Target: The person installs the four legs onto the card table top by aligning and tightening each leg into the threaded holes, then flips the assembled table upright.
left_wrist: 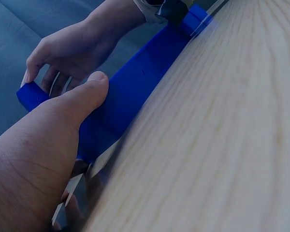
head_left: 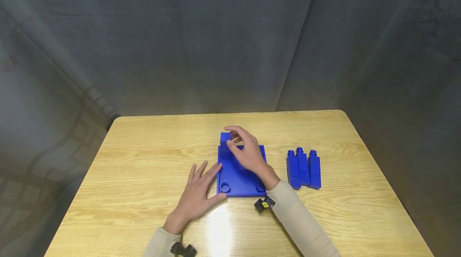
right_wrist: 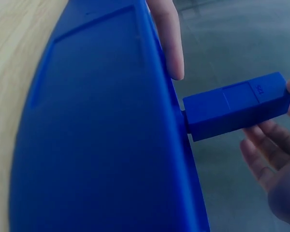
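Right hand (head_left: 248,155) pinches the peg (head_left: 225,139) upright at the plate's (head_left: 237,183) far left corner, so press straight down while the flat left hand (head_left: 198,193) braces the plate's left edge on the surface (head_left: 144,161).

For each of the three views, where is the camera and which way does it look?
Head: above, looking forward and down at the wooden table; both hands show.
Left wrist: low by the left hand, along the flat blue plastic base plate.
Right wrist: beside the plate, facing the upright blue rectangular block and right-hand fingers.
All three share plate and block.
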The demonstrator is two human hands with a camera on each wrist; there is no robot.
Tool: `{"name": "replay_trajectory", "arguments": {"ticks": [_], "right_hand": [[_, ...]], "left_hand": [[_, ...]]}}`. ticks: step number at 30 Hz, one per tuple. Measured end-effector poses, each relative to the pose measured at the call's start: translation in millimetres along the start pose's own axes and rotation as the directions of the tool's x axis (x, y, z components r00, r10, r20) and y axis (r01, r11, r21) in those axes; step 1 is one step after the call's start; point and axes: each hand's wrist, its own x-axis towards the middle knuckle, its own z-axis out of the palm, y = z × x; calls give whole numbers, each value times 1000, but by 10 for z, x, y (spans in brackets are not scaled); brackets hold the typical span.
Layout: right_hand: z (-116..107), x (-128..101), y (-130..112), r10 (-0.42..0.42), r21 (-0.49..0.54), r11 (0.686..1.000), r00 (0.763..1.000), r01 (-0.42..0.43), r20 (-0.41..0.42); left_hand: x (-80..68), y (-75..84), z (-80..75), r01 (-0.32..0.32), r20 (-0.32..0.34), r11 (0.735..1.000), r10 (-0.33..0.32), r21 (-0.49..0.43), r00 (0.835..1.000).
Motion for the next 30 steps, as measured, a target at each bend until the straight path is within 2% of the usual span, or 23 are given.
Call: {"name": "replay_trajectory", "arguments": {"ticks": [7, 18, 23, 30], "right_hand": [[-32, 9, -21, -3, -2, 1000, 998, 3, 60], [74, -15, 10, 74, -58, 995, 997, -75, -22], [81, -14, -1, 66, -54, 996, 996, -69, -58], [74, -12, -24, 56, -29, 998, 997, -57, -52]], "left_hand": [[-6, 2, 0, -2, -3, 1000, 2, 1, 1000], [-3, -3, 1, -1, 1, 1000, 1, -3, 1000], [3, -3, 4, -2, 2, 1000, 2, 3, 1000], [8, -1, 3, -1, 2, 1000, 1, 4, 1000]]}}
